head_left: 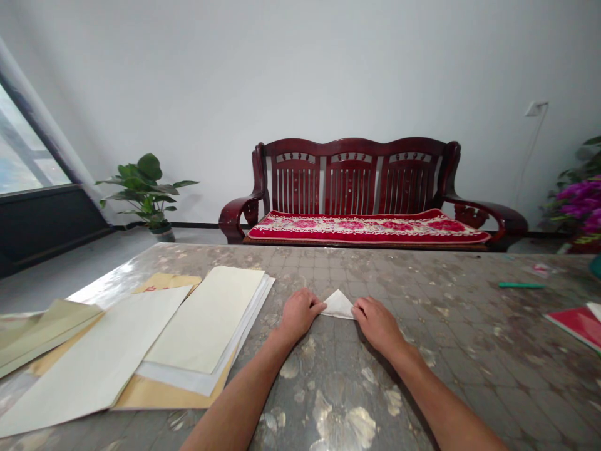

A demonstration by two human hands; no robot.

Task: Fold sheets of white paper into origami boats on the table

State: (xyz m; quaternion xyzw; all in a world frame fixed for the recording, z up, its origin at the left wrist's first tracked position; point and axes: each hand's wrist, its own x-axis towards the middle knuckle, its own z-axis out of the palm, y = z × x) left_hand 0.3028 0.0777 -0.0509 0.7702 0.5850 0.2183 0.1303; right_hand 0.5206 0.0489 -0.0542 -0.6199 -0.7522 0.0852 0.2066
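Observation:
A small white paper folded into a triangle [338, 304] lies flat on the table [375, 376], its point aimed away from me. My left hand [299, 312] is curled, its fingertips pressing the paper's left corner. My right hand [375, 321] is curled too, its fingertips pinching the right corner. Both forearms reach in from the bottom edge.
A stack of cream and white sheets [206, 319] over brown envelopes [164, 283] lies at left. A teal pen [521, 285] and a red booklet [576, 326] sit at right. Beyond the table stand a wooden bench [357, 181] and potted plants [145, 188].

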